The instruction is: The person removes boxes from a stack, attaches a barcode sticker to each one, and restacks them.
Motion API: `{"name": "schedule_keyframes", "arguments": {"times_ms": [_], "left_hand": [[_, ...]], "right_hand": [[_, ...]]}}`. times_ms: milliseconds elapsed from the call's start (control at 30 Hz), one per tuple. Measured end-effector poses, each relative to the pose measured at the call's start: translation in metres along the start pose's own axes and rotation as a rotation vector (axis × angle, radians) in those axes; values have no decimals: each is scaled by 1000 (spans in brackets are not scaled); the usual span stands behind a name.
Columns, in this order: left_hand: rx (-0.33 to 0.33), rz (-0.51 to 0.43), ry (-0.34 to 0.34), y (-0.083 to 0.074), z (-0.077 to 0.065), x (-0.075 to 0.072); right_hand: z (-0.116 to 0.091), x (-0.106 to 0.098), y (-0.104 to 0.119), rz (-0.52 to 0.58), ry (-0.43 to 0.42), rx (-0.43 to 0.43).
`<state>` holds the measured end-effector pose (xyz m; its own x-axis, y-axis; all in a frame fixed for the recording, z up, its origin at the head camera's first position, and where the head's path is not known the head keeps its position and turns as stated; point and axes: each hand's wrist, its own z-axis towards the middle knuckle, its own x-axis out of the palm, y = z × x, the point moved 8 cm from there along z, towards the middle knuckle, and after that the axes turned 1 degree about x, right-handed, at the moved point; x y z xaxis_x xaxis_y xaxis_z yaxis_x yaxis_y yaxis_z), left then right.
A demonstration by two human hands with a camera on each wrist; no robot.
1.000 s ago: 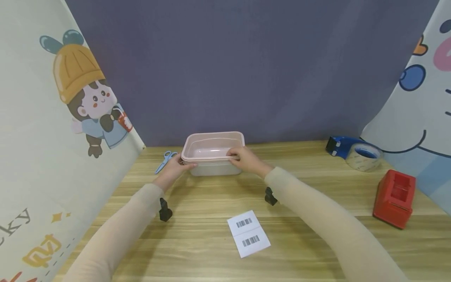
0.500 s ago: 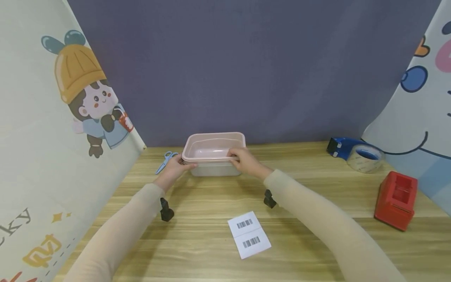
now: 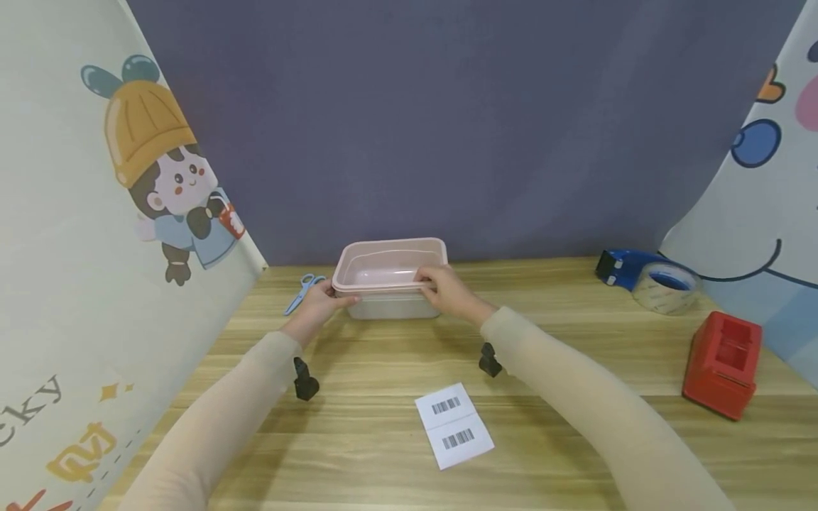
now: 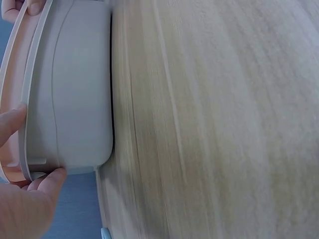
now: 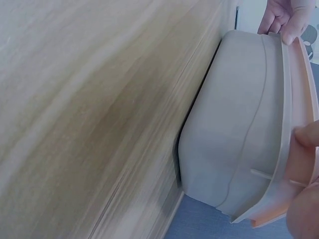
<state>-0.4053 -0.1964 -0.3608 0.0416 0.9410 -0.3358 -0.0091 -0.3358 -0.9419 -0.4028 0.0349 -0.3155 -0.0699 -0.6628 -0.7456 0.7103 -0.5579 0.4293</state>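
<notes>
A pink plastic bin [image 3: 383,261] sits nested in a light grey bin [image 3: 393,307] at the table's back edge, its rim standing above the grey one. My left hand [image 3: 314,309] grips the left front corner of the grey bin, thumb at the rim and fingers under the rim's end. In the left wrist view the grey bin [image 4: 82,84] shows its smooth side wall. My right hand [image 3: 449,289] pinches the pink bin's front rim near the right, fingers reaching inside. The right wrist view shows a strip of the pink bin [image 5: 300,84] above the grey rim.
Blue scissors [image 3: 302,292] lie left of the bins. A paper sheet with two barcodes [image 3: 454,426] lies at front centre. To the right are a blue tape gun [image 3: 629,266] with a clear tape roll [image 3: 666,289] and a red tape dispenser [image 3: 722,365]. A dark curtain [image 3: 460,128] hangs behind.
The head view has shifted slightly, so everything appears a little further right. Both hands keep their places on the bins, and the bins show no clear movement.
</notes>
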Motion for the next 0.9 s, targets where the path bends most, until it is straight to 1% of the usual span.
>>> {"name": "schedule_keyframes", "arguments": {"times_ms": [200, 367, 467, 633, 800, 900], "left_hand": [[-3, -3, 6, 0, 1, 0], [14, 0, 18, 0, 3, 1], [15, 8, 23, 0, 4, 1], [2, 31, 29, 0, 5, -1], [4, 32, 43, -1, 4, -2], [3, 40, 47, -2, 4, -3]], "right_hand": [[0, 1, -4, -16, -11, 28], [2, -3, -4, 17, -36, 44], [5, -9, -2, 42, -48, 41], [12, -20, 6, 52, -57, 19], [13, -31, 9, 5, -51, 48], [13, -42, 12, -26, -63, 52]]}}
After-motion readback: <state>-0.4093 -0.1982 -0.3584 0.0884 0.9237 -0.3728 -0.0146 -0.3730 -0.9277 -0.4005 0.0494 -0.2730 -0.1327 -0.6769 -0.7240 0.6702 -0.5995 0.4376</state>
